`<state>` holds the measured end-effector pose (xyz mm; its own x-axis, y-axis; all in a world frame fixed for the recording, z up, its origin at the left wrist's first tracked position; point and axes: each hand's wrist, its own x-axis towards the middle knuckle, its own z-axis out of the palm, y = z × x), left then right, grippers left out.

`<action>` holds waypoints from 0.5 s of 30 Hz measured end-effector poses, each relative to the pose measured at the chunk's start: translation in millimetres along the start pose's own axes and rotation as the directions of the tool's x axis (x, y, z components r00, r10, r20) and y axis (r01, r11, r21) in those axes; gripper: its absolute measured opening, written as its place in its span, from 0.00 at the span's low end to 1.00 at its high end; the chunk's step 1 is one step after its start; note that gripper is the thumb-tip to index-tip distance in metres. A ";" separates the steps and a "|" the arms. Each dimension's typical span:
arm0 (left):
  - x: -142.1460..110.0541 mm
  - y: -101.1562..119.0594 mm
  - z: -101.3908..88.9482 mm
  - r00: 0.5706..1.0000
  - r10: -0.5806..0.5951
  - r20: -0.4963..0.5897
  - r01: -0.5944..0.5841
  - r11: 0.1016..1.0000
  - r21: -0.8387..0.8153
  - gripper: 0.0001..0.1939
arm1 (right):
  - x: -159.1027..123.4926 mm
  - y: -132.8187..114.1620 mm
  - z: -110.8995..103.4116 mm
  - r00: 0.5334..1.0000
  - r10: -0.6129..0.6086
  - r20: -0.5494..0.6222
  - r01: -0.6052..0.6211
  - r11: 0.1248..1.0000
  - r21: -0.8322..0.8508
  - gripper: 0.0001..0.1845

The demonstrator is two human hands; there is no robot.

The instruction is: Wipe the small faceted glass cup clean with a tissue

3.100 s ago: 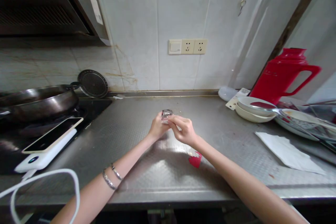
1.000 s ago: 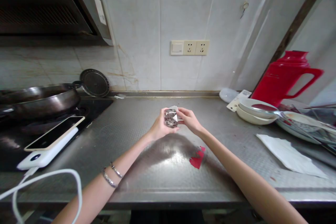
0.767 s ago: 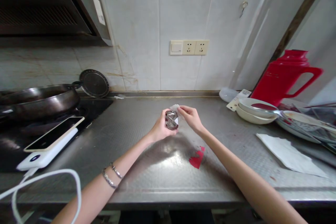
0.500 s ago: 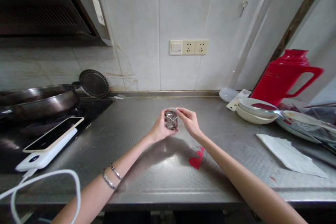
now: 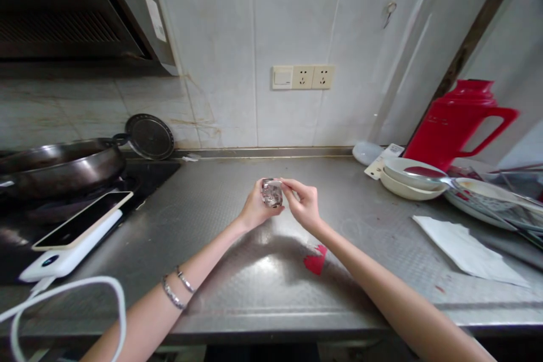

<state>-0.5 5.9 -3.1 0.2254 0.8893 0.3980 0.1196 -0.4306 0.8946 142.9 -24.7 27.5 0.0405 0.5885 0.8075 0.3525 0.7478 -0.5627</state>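
Above the middle of the steel counter (image 5: pixel 254 271), my left hand (image 5: pixel 254 209) is closed around a small shiny silver foil-wrapped object (image 5: pixel 272 193). My right hand (image 5: pixel 302 203) pinches the object's top right edge with thumb and forefinger. What lies under the foil is hidden. A small red scrap of wrapper (image 5: pixel 314 262) lies on the counter just below my right forearm.
A phone on a white power bank (image 5: pixel 68 240) with a white cable (image 5: pixel 63 294) lies at the left, beside a dark wok (image 5: pixel 59 164) on the stove. At the right stand a red thermos jug (image 5: pixel 458 121), stacked bowls and plates (image 5: pixel 413 178) and a white paper napkin (image 5: pixel 464 249).
My hands have kept turning the foil-wrapped object; the right fingers have shifted along its top edge. The red scrap now lies flat on the counter.
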 end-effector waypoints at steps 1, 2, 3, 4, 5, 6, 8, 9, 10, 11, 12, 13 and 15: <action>-0.1 -0.5 0.1 1.000 0.021 0.008 -0.021 1.000 0.010 0.40 | 0.8 1.4 -0.1 1.000 0.001 -0.023 -0.001 1.000 -0.005 0.11; -0.7 -0.3 0.3 0.999 0.051 0.020 -0.051 0.998 0.034 0.39 | 2.3 3.1 -0.6 0.998 0.011 -0.056 -0.011 1.000 -0.010 0.11; -1.7 0.4 0.6 0.996 0.079 0.036 -0.081 0.994 0.068 0.39 | 4.4 5.1 -1.6 0.995 0.023 -0.093 -0.025 1.000 -0.018 0.12; -3.0 1.6 1.0 0.994 0.095 0.050 -0.099 0.990 0.101 0.39 | 7.1 7.0 -3.0 0.992 0.032 -0.125 -0.036 0.999 -0.032 0.12; -4.4 3.1 1.5 0.993 0.104 0.060 -0.111 0.985 0.133 0.40 | 10.0 8.5 -4.8 0.989 0.033 -0.144 -0.041 0.998 -0.053 0.12; -5.8 4.8 2.0 0.992 0.109 0.070 -0.119 0.980 0.162 0.40 | 13.1 9.6 -6.9 0.990 0.023 -0.142 -0.034 0.996 -0.079 0.12; -8.1 8.1 3.0 0.988 0.125 0.087 -0.140 0.968 0.206 0.40 | 18.3 10.4 -11.2 0.998 -0.025 -0.056 0.018 0.991 -0.130 0.12; -8.8 9.6 3.3 0.986 0.140 0.091 -0.157 0.962 0.224 0.40 | 20.0 10.1 -13.1 0.998 -0.056 0.019 0.059 0.988 -0.146 0.11; -9.2 10.8 3.4 0.984 0.155 0.092 -0.173 0.955 0.242 0.39 | 21.1 9.4 -14.6 0.992 -0.084 0.097 0.099 0.983 -0.155 0.11; -9.3 11.8 3.3 0.982 0.166 0.093 -0.185 0.948 0.260 0.38 | 21.6 8.4 -15.7 0.980 -0.106 0.166 0.133 0.978 -0.158 0.12; -9.2 12.5 3.1 0.981 0.170 0.093 -0.189 0.942 0.276 0.37 | 21.5 7.3 -16.5 0.968 -0.122 0.220 0.159 0.974 -0.161 0.12; -8.9 12.8 2.9 0.982 0.166 0.094 -0.187 0.939 0.290 0.36 | 21.0 6.1 -16.9 0.958 -0.133 0.254 0.179 0.970 -0.164 0.12; -7.8 12.7 2.5 0.983 0.154 0.097 -0.177 0.933 0.315 0.35 | 19.3 3.7 -16.8 0.945 -0.163 0.282 0.215 0.963 -0.165 0.13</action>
<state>1.7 -6.9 4.7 0.3338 0.7933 0.5091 0.3759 -0.6073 0.6999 160.7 -15.7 44.0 -0.2830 0.5210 0.8052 0.5019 0.7959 -0.3386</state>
